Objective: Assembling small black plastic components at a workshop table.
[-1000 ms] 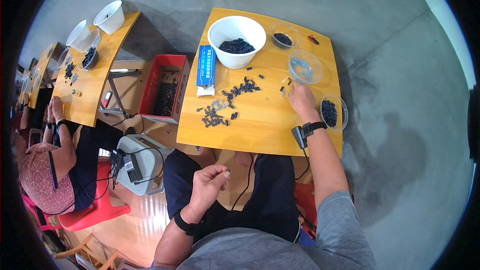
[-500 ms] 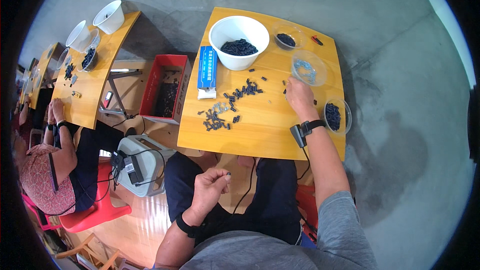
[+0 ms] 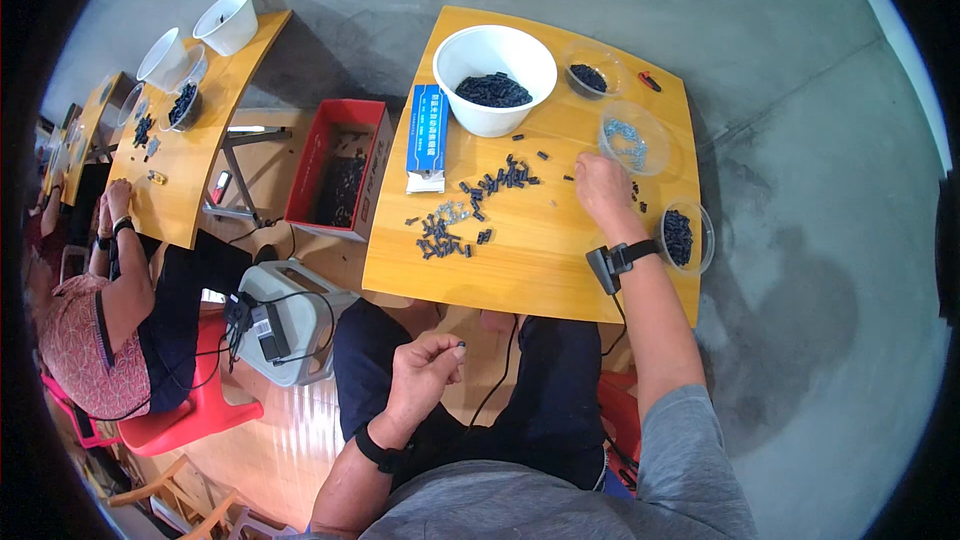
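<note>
Above my lap, my left hand [image 3: 425, 377] is closed in a pinch, thumb against the bent forefinger, with a small black piece [image 3: 461, 344] showing at the tips. My right hand [image 3: 606, 195] rests on the right part of the wooden table [image 3: 540, 270], its fingers curled down and together. What lies under those fingertips is hidden. Small black bits [image 3: 640, 202] lie just right of it, and another dark bit [image 3: 568, 177] touches or nearly touches its left side. Beyond it stands a clear tub [image 3: 660, 152] with light, silvery small parts.
Loose black pieces [image 3: 510, 175] and clear bits [image 3: 455, 211] lie mid-table. Behind them are a white bucket [image 3: 545, 80] of black pieces and a blue box [image 3: 428, 130]. Other clear tubs [image 3: 709, 240] hold black parts. A red box [image 3: 300, 180] stands left; a person [image 3: 105, 340] sits farther left.
The whole view has shifted slightly. My right hand has slid a little left against the table, baring more black bits beside it. My left hand keeps its pinch.
</note>
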Demonstrator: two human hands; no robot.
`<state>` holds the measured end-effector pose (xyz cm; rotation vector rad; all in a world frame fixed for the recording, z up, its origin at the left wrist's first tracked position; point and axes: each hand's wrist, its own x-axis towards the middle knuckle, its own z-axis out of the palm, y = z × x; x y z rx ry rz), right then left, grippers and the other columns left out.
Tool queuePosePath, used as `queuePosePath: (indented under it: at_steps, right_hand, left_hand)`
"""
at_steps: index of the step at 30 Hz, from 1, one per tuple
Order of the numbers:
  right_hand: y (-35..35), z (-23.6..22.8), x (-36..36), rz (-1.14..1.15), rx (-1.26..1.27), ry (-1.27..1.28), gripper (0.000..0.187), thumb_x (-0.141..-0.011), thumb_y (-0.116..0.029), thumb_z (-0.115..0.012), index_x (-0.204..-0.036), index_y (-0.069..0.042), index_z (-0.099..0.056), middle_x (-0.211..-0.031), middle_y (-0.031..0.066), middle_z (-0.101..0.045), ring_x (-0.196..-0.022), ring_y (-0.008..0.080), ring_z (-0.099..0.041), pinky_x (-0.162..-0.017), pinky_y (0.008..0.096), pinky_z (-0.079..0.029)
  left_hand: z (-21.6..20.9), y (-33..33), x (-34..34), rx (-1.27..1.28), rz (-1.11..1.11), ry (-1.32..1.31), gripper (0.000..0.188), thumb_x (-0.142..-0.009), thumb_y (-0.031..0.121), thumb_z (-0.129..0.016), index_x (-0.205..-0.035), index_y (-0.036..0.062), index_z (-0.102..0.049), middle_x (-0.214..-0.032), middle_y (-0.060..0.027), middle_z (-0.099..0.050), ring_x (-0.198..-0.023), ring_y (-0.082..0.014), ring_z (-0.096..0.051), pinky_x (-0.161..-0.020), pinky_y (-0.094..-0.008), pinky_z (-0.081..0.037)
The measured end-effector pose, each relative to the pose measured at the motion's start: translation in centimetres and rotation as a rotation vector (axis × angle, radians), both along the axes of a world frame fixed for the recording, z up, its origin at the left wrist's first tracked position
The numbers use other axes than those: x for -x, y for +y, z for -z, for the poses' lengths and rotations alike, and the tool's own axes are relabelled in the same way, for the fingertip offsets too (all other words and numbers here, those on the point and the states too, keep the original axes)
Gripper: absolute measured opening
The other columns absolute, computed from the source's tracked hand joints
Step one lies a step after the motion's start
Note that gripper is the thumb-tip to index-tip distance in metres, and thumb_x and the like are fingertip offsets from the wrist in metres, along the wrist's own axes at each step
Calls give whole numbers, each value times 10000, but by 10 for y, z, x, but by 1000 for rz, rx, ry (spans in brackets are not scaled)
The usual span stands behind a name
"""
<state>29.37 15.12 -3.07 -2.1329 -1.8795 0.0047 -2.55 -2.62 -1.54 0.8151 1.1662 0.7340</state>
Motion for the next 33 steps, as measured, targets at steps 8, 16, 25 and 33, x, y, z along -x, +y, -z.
queuePosePath:
  at_steps: [8, 16, 25, 33]
  right_hand:
    - [-13, -22, 12, -167, 167, -78, 125, -813, -106, -575, -823, -7, -651, -889, 214, -617, -843, 380, -609, -744, 455, -489]
    - [-15, -10, 9, -244, 147, -104, 114, -767, -19, -535, -807, 4, -639, -843, 218, -609, -858, 376, -610, -747, 463, -484]
    - [-35, -12, 15, -168, 2, 448, 112, -802, -7, -567, -904, 3, -613, -831, 171, -623, -649, 271, -605, -596, 335, -496]
    - [-114, -73, 89, -80, 101, 1266, 140, -857, -14, -593, -986, 35, -613, -752, 47, -614, -588, 77, -562, -499, 208, -458]
  left_hand:
    - [0, 1, -3, -17, 12, -19, 74, -861, 39, -615, -876, -23, -650, -666, -3, -589, -560, -50, -533, -526, -196, -449]
    - [-2, -1, -3, 1, -4, -29, 62, -864, 35, -614, -873, -19, -642, -680, -1, -587, -577, -49, -532, -536, -199, -445]
    - [-36, 14, -7, -182, 18, -113, 81, -892, 63, -594, -890, -10, -629, -766, -19, -618, -668, -79, -566, -620, -224, -469]
    - [-65, 12, -11, -301, -9, -267, 98, -904, 44, -578, -972, -6, -627, -844, -37, -639, -689, -98, -592, -651, -230, -495]
